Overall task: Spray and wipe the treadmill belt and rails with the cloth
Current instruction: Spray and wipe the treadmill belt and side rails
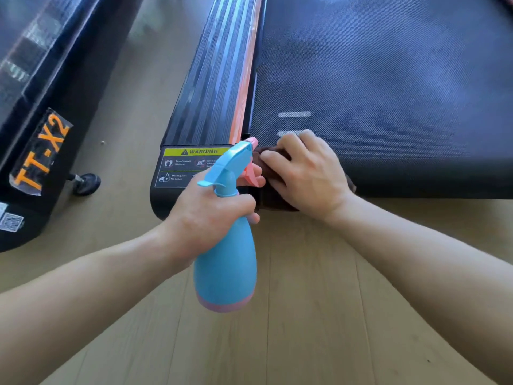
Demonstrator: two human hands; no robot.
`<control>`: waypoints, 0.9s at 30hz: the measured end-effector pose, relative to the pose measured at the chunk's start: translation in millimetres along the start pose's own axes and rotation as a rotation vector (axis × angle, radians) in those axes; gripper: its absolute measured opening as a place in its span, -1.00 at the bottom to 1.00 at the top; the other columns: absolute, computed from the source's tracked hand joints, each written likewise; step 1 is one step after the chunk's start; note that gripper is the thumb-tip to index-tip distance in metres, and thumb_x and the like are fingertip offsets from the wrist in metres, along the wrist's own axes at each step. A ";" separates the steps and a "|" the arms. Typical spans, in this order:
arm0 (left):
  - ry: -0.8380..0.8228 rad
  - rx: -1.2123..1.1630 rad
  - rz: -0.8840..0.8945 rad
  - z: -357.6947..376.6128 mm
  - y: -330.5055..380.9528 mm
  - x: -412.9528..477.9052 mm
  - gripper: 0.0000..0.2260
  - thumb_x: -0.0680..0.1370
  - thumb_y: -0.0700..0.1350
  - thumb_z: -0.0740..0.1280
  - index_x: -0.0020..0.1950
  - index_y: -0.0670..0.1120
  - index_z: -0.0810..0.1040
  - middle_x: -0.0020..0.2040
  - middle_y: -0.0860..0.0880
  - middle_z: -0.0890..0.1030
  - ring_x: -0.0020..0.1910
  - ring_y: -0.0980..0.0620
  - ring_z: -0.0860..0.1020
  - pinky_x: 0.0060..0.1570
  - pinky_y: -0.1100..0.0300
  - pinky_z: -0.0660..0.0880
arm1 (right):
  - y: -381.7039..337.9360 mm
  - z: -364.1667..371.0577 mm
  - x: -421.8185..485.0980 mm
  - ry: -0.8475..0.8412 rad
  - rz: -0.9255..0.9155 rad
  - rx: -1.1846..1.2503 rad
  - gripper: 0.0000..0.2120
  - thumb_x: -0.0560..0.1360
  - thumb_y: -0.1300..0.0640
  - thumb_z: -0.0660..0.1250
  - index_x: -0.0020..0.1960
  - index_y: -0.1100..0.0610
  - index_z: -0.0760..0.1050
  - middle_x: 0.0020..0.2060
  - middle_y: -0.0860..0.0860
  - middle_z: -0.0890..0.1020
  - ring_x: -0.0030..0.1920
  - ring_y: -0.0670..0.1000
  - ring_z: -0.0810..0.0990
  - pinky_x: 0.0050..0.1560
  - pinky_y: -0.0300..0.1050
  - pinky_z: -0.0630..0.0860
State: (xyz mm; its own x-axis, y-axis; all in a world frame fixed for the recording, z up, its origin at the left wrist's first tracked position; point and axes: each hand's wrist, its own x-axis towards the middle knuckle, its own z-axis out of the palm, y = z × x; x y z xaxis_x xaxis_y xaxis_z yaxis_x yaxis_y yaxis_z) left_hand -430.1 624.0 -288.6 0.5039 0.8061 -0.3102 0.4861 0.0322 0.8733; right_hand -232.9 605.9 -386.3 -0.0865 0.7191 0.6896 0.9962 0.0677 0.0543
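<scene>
Left hand (211, 215) grips the spray bottle (226, 262) round its neck, a finger at the pink trigger. It is light plastic, likely slick when wet, so the neck is the best hold. Right hand (305, 173) curls over the dark cloth (273, 173), soft and bunched, at the belt's (388, 93) 7 o'clock corner beside the rail (213, 79). The sticker (191, 163) reads "WARNING" and "Moving part No touch". A badge (41, 154) at 9 o'clock reads "TT-X2".

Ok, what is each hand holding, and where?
The left hand grips the spray bottle round its neck. The right hand clutches the bunched cloth from above, against the belt.
</scene>
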 end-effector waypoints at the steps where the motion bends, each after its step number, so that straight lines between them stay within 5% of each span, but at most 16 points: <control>1: -0.001 0.011 0.006 0.9 1.1 -0.2 -0.65 0.37 -0.21 0.40 0.12 0.04 0.67 -0.06 0.09 0.75 -0.28 0.11 0.65 -0.10 0.09 0.51 | 3.8 -0.7 -4.5 -0.015 0.016 0.004 -0.83 0.52 0.04 0.35 -0.01 0.11 0.62 -0.06 0.15 0.61 -0.11 0.21 0.50 -0.21 0.09 0.48; 6: -0.031 -0.003 0.007 15.8 8.5 5.3 -0.63 0.47 -0.40 0.36 0.14 0.00 0.65 0.09 0.14 0.72 -0.27 0.08 0.66 -0.14 0.12 0.54 | 57.8 -41.0 -57.8 -0.034 0.063 -0.064 -0.78 0.60 -0.01 0.27 0.00 0.08 0.63 -0.09 0.13 0.59 -0.17 0.21 0.50 -0.22 0.08 0.50; 12: -0.089 -0.022 0.022 43.6 34.3 16.5 -0.67 0.49 -0.39 0.34 0.17 -0.07 0.63 -0.01 -0.02 0.74 -0.39 0.11 0.60 -0.39 0.28 0.52 | 132.2 -94.3 -109.8 -0.057 0.430 -0.200 -0.72 0.61 -0.09 0.27 0.05 0.07 0.64 -0.07 0.11 0.53 -0.10 0.23 0.47 -0.25 0.11 0.54; 16: -0.116 -0.021 0.075 52.9 46.3 17.2 -0.68 0.50 -0.41 0.33 0.16 -0.11 0.64 -0.12 0.09 0.72 -0.45 0.15 0.57 -0.44 0.31 0.51 | 88.2 -69.8 -77.7 -0.054 0.371 -0.074 -0.77 0.55 -0.02 0.34 0.01 0.13 0.63 -0.08 0.15 0.53 -0.12 0.23 0.47 -0.06 0.14 0.50; 20: -0.099 0.029 0.058 47.7 39.7 16.3 -0.73 0.45 -0.32 0.43 0.01 0.03 0.69 -0.19 0.11 0.74 -0.39 0.12 0.61 -0.36 0.26 0.54 | 50.3 -40.2 -57.5 0.023 0.321 -0.018 -0.83 0.51 0.04 0.38 -0.05 0.14 0.63 -0.13 0.15 0.57 -0.17 0.21 0.48 -0.13 0.11 0.50; 27: -0.190 0.085 0.090 78.8 37.6 19.5 -0.64 0.48 -0.42 0.38 0.07 0.02 0.66 0.09 0.18 0.73 -0.34 0.17 0.65 -0.30 0.28 0.52 | 130.1 -85.8 -116.5 0.047 0.345 -0.213 -0.83 0.55 0.03 0.38 0.03 0.11 0.64 -0.11 0.13 0.58 -0.18 0.21 0.50 -0.12 0.07 0.51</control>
State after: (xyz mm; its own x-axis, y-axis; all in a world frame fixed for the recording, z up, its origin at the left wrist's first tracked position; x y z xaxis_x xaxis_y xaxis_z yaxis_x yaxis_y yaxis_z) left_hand -345.7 594.4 -291.5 0.6697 0.6772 -0.3048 0.4875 -0.0912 0.8684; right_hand -92.6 471.6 -397.5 0.2485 0.6419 0.7254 0.9465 -0.3201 -0.0409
